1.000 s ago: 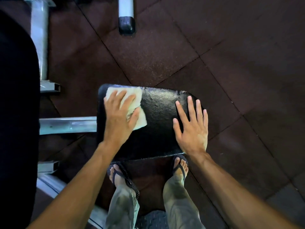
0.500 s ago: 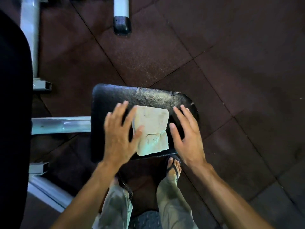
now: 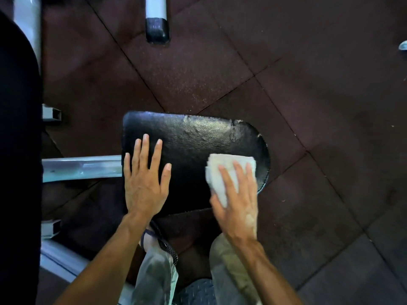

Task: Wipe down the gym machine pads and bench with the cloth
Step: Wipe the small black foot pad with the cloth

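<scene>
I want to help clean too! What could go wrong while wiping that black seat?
The cloth under the right hand sits near the pad's rounded right edge, so it might slide off onto the floor. The pad's cover looks cracked and peeling near its far edge; rubbing there may tear it more. The left hand only rests flat, so it could slip.

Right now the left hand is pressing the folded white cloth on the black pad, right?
Not quite: the head view shows the right hand pressing the folded white cloth on the black cushioned vinyl pad. The left hand lies flat on bare pad.
</scene>
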The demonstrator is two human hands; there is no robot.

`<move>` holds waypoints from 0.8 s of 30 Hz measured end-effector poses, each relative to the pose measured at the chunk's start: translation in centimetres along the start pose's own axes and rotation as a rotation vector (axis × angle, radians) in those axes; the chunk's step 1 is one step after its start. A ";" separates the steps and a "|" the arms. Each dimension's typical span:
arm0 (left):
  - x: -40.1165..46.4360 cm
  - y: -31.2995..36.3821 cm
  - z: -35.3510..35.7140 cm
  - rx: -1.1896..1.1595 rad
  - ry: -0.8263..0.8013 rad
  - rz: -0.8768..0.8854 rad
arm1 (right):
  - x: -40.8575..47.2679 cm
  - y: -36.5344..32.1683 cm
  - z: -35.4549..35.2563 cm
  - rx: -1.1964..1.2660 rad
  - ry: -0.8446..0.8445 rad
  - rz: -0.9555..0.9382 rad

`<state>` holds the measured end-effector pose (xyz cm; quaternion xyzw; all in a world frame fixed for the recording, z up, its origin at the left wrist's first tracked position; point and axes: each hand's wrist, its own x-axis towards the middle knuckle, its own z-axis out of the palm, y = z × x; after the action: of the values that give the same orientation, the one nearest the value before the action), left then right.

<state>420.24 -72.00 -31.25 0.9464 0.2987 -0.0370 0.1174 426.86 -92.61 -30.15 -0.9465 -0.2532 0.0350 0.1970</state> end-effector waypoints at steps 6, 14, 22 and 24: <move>0.0 0.1 0.3 0.047 0.002 -0.007 | 9.9 1.0 0.0 0.080 0.164 0.202; 0.0 -0.2 0.2 0.037 0.022 0.018 | 1.8 -0.8 0.5 0.025 -0.151 -0.318; -0.1 0.1 0.4 0.032 0.006 -0.005 | 7.1 4.8 -1.2 0.074 0.070 -0.038; -0.1 0.1 0.5 0.032 0.014 0.000 | 9.8 1.7 0.4 0.086 0.141 0.089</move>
<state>420.23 -72.29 -31.70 0.9483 0.2991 -0.0352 0.1003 436.08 -89.03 -30.88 -0.9476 -0.1949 -0.0122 0.2528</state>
